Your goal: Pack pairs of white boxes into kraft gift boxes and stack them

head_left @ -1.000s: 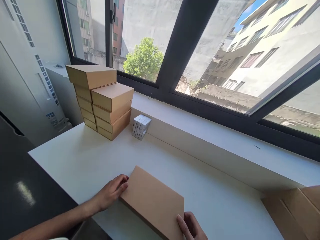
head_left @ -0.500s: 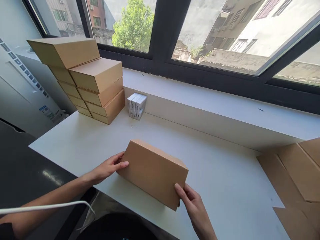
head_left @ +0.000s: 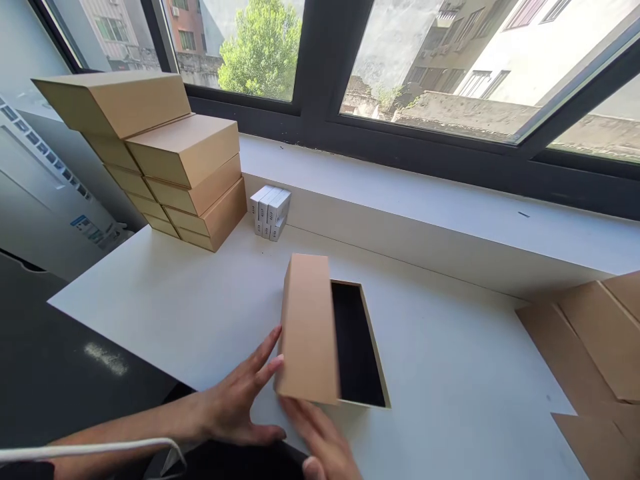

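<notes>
A brown cardboard box (head_left: 306, 333) sits on the white table in front of me, turned with its long side away from me. Its lid covers the left part, while a black interior (head_left: 356, 343) with a pale rim shows on the right. My left hand (head_left: 240, 393) is at the box's near left side, fingers spread, fingertips at the lid's edge. At the near end of the box lies my right hand (head_left: 323, 437), fingers stretched out against the lower edge; its fingertips are partly hidden.
Several similar boxes (head_left: 175, 160) are stacked at the back left. Beside them stands a small block of white cartons (head_left: 270, 212) against the ledge. Flat cardboard sheets (head_left: 575, 360) lie at the right. A white cable (head_left: 100, 450) crosses my left forearm.
Half a second ago both hands held the closed box tilted by its ends. Now it rests turned lengthwise, its black inside partly showing, and both hands are at its near left.
</notes>
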